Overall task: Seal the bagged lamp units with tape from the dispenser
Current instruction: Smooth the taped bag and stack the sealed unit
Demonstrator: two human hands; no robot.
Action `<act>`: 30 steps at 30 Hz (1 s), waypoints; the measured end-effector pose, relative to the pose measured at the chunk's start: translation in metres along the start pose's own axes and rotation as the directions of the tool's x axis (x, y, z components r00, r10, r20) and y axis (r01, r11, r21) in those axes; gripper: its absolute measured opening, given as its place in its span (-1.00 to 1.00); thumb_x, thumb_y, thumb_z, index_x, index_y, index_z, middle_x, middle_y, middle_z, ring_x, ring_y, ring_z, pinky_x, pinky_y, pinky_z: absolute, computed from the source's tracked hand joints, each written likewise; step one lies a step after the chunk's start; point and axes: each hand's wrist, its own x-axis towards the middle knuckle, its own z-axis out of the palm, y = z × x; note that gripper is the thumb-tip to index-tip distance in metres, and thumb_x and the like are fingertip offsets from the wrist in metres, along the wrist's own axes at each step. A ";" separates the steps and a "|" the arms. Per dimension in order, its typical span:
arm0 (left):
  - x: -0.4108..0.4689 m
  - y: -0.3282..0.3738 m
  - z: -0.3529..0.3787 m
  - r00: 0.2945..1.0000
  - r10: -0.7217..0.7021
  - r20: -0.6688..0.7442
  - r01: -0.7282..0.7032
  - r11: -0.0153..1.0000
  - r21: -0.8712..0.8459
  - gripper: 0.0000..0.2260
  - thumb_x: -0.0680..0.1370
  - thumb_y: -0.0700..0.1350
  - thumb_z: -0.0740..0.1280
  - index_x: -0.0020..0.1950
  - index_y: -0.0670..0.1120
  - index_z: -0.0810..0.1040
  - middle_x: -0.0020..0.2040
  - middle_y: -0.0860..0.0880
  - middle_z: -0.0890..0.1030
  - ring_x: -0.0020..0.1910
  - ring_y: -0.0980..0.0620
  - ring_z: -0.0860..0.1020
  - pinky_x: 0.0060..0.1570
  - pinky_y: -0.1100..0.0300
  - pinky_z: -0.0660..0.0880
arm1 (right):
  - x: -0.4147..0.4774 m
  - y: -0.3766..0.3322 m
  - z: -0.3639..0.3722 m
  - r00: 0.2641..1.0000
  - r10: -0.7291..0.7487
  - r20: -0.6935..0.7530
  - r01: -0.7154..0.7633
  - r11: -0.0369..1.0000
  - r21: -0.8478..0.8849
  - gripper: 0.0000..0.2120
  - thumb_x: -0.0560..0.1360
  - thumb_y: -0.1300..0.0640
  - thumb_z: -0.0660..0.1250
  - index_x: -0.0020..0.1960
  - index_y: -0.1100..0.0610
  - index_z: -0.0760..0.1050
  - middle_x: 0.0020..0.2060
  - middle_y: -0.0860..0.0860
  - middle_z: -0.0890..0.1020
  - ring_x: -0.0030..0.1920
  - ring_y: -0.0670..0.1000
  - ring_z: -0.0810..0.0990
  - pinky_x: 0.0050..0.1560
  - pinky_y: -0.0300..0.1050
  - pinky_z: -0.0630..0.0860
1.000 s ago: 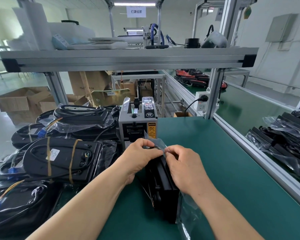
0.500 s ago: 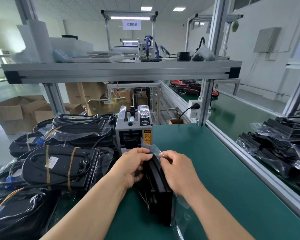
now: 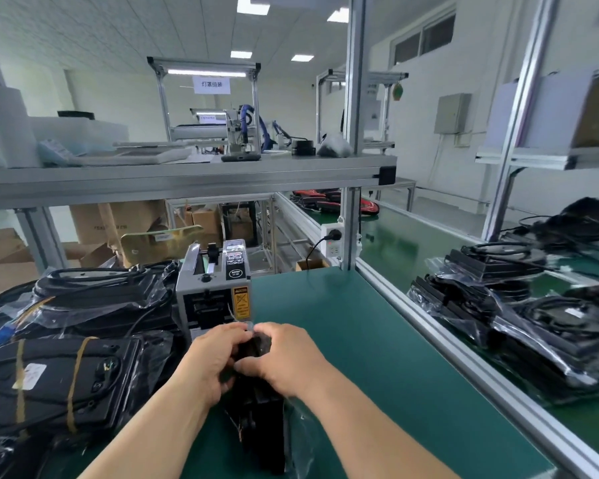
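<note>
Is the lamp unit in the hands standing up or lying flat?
Lamp unit stands on edge; left hand, right hand grip its top.

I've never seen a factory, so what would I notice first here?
Right in the middle, a left hand and a right hand pinch the plastic top of a black bagged lamp unit on the green table. Just behind sits a grey tape dispenser. A left heap and a right heap of more bagged lamps flank the table.
</note>
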 end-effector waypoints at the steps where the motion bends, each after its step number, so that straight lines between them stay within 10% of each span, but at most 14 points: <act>1: 0.000 -0.001 0.000 1.000 0.007 -0.027 -0.006 1.000 0.016 -0.89 0.52 -0.22 0.36 -0.09 -0.04 0.66 -0.46 0.01 0.54 -0.57 0.07 0.40 -0.61 0.30 0.31 | 0.000 -0.003 0.001 1.000 0.003 0.005 -0.003 1.000 -0.019 -0.48 0.40 -0.08 0.48 0.33 -0.03 0.51 0.14 0.01 0.66 0.12 0.04 0.61 0.16 -0.04 0.55; 15: 0.005 -0.006 0.002 0.999 0.024 -0.037 -0.023 0.999 0.027 -0.90 0.49 -0.20 0.44 -0.01 -0.06 0.67 -0.44 -0.02 0.62 -0.62 0.09 0.45 -0.63 0.32 0.34 | 0.005 -0.009 0.004 0.999 0.035 -0.002 -0.035 0.984 -0.173 -0.59 0.47 0.07 0.39 0.30 0.11 0.47 0.14 0.16 0.61 0.16 0.24 0.56 0.09 0.04 0.52; 22: 0.005 -0.017 0.007 0.981 0.188 -0.044 -0.182 0.977 0.107 -0.73 0.51 -0.19 0.46 0.21 -0.12 0.59 -0.05 -0.17 0.67 -0.15 -0.14 0.62 -0.20 0.07 0.54 | -0.007 -0.013 -0.005 1.000 -0.012 0.003 0.012 0.960 -0.280 -0.60 0.55 0.05 0.27 0.34 0.16 0.40 0.16 0.24 0.59 0.16 0.30 0.55 0.09 0.08 0.51; 27: -0.043 -0.013 -0.048 0.792 0.610 -0.028 -0.482 0.652 0.586 -0.54 0.43 0.13 0.49 0.28 0.18 0.43 0.09 0.19 0.46 0.02 0.15 0.50 0.02 0.11 0.45 | -0.040 -0.006 -0.034 0.983 -0.105 0.149 0.110 0.994 -0.028 -0.64 0.48 0.08 0.27 0.26 -0.02 0.54 0.09 0.02 0.67 0.08 0.07 0.63 0.11 -0.06 0.55; 30: -0.083 -0.011 -0.104 0.837 0.527 0.149 -0.475 0.564 0.675 -0.39 0.31 0.37 0.43 0.29 0.32 0.30 0.22 0.32 0.36 0.25 0.25 0.36 0.30 0.12 0.36 | -0.061 -0.010 -0.044 0.908 -0.199 0.369 0.124 0.968 0.218 -0.53 0.46 -0.02 0.31 0.36 -0.22 0.47 0.21 -0.25 0.63 0.20 -0.23 0.59 0.33 -0.14 0.45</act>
